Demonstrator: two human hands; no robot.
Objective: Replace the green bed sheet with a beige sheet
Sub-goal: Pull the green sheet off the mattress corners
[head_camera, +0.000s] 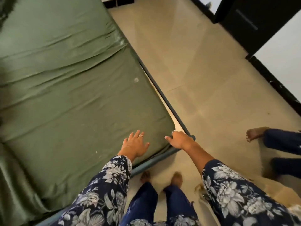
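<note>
Two hands at green sheet point(78, 82) corner: left grip point(135, 144) flat, released; right grip point(177, 140) clutching edge; bystander's foot point(254, 133) near.

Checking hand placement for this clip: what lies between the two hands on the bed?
Only green sheet, in the head view: the left hand rests flat on it, the right hand grips its corner.

The floor point(203, 75) is pale and smooth, with thin lines running across it. A black strip point(273, 80) runs along the far side of the floor, under a white wall point(283, 51). A tall dark cabinet point(250, 22) stands at the far end of the floor by that wall. Someone else's bare foot point(255, 133) rests on the floor off to the right, with a dark blue trouser leg point(283, 141) above it.
</note>
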